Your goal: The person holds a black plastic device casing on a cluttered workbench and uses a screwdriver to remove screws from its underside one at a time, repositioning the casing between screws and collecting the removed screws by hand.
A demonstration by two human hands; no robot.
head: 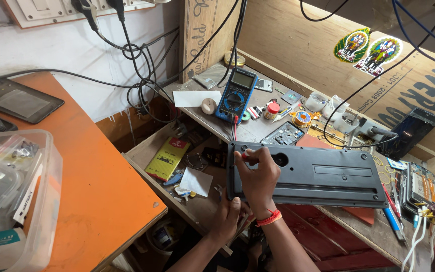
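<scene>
Bright, even daylight from upper right, soft shadows under the bench, sharp focus, slight wide-angle edge stretch.

A blue multimeter lay on the cluttered worktop beside a white slip of paper and a small red-capped jar. A dark phone leaned against the wooden back wall. To the left, a tablet rested on an orange table near clear plastic boxes. Black cables hung from wall sockets
</scene>
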